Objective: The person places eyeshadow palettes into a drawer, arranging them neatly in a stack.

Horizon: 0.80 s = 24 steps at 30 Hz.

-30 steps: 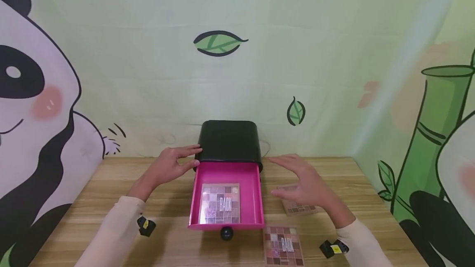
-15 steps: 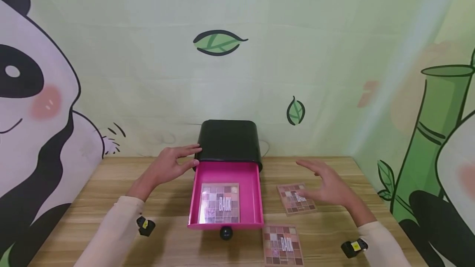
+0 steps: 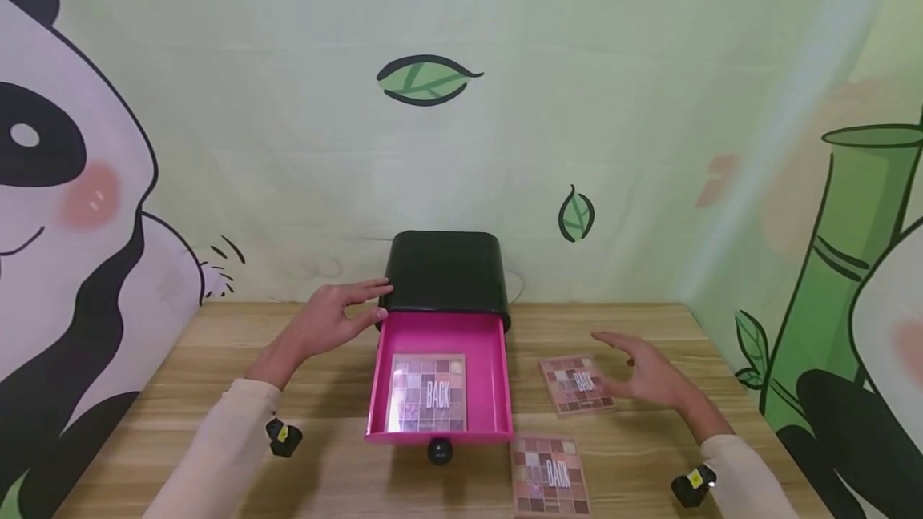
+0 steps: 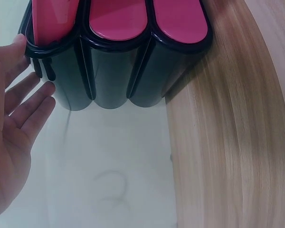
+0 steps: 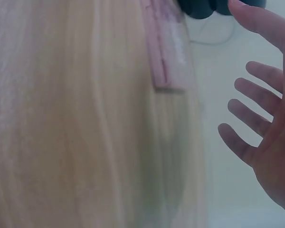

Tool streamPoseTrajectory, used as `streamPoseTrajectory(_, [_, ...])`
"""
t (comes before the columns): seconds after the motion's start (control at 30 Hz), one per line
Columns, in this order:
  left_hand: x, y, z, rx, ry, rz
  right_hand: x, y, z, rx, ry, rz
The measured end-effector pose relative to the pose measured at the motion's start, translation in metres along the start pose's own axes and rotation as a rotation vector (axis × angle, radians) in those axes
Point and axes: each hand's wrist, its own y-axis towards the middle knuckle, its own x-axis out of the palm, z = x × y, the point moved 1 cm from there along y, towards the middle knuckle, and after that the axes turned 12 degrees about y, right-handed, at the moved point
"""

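1. Head view: black drawer unit (image 3: 443, 271) near the table's far edge, its pink drawer (image 3: 487, 391) pulled out towards you, one palette (image 3: 427, 392) marked BACK lying inside.
2. Your left hand (image 3: 324, 323): fingers and thumb spread, touching the unit's left side.
3. Second palette (image 3: 566, 384): flat, right of the drawer; your right hand (image 3: 652, 375) just beside it, fingers parted wide.
4. Third palette (image 3: 551, 477): flat, nearer you.
5. Table (image 3: 332, 415): wood-grain top, pale brown.
6. Backdrop (image 3: 649, 62): pale green, printed with a panda (image 3: 65, 118) at left, two leaves (image 3: 425, 80), bamboo (image 3: 858, 223) at right.
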Motion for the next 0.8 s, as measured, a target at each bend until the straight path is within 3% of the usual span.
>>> streamPoseTrajectory(0.27, [0.002,0.000,-0.004,0.004,0.007,0.000,0.011,-0.001,0.021,0.064,0.056,-0.064])
streamPoseTrajectory(0.6, [0.004,0.001,-0.004,0.015,0.010,0.010,0.016,0.000,0.025,0.145,0.077,-0.168])
streamPoseTrajectory(0.8, [0.003,0.000,-0.004,0.016,0.002,0.009,0.016,0.003,0.025,0.111,0.067,-0.205])
